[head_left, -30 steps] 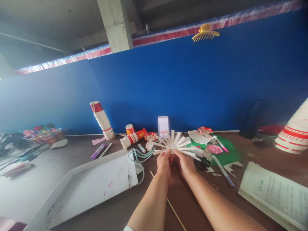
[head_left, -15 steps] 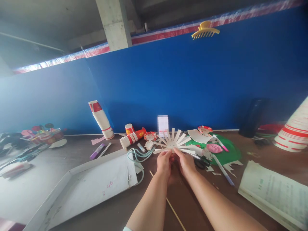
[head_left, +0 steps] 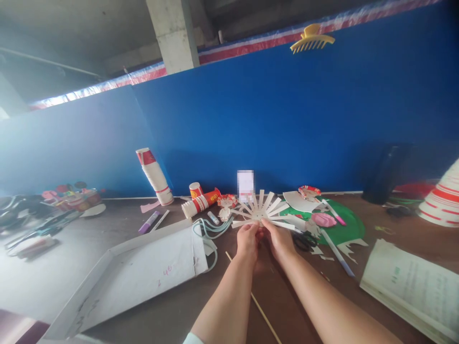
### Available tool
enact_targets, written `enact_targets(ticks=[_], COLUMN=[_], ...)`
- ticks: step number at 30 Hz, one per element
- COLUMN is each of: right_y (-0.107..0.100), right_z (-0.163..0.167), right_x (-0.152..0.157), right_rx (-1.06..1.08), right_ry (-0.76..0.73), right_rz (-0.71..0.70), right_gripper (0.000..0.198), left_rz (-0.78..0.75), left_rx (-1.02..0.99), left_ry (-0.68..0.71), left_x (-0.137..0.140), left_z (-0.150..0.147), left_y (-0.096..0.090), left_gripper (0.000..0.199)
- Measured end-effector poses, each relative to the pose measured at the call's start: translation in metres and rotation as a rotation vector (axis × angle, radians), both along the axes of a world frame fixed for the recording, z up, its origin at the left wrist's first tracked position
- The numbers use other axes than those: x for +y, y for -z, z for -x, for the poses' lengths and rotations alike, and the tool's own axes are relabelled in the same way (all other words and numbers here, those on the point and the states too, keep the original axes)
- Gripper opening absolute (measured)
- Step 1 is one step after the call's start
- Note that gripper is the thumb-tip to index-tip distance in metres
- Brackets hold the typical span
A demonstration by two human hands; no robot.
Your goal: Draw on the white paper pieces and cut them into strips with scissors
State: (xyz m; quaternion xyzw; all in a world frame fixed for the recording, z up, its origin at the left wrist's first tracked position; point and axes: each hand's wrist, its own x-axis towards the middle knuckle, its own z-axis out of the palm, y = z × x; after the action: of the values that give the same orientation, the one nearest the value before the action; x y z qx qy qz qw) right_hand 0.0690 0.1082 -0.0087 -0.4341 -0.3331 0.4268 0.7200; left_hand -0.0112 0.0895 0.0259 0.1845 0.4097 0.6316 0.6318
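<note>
A white paper cup cut into strips (head_left: pixel 261 210) fans out over the table, its strips spread like petals. My left hand (head_left: pixel 248 241) is closed on its near edge, fingers pinched. Beside it, my right hand (head_left: pixel 278 237) also grips that edge, thumb on top. The fingertips meet near the cup's centre, and part of the fingers is hidden beneath. Just right of my right hand lie black-handled scissors (head_left: pixel 305 240). A thin wooden stick (head_left: pixel 263 313) rests on the table between my forearms.
A white box lid (head_left: pixel 143 272) and a coiled pale cable (head_left: pixel 215 231) lie left. Paper cups (head_left: pixel 202 202) and a cup stack (head_left: pixel 155 177) stand behind. A green sheet (head_left: pixel 353 224), markers (head_left: pixel 337 253), paper scraps and an open book (head_left: pixel 409 282) are on the right.
The view has shifted slightly, so everything appears a little further right. Both hands keep their hold on the cut paper cup; no other clear change shows.
</note>
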Motion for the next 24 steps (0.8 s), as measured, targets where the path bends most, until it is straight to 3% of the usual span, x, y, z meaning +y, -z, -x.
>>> enact_targets(ticks=[14,19,24], right_y=[-0.003,-0.007,-0.004], right_z=[-0.003,-0.006,-0.006], right_x=[0.004,0.005,0.006], right_rx=[0.069,0.075,0.009], right_ry=[-0.088,-0.114,-0.046], right_rz=[0.096,0.076,0.021], right_gripper=[0.045,0.045,0.039], left_rz=[-0.034,-0.078,-0.125], left_rx=[-0.096,-0.140,-0.150], left_ry=[0.032,0.036,0.052], left_x=[0.003,0.004,0.006], left_z=[0.002,0.001,0.001], left_y=[0.004,0.006,0.011], left_gripper=[0.021,0.012,0.013])
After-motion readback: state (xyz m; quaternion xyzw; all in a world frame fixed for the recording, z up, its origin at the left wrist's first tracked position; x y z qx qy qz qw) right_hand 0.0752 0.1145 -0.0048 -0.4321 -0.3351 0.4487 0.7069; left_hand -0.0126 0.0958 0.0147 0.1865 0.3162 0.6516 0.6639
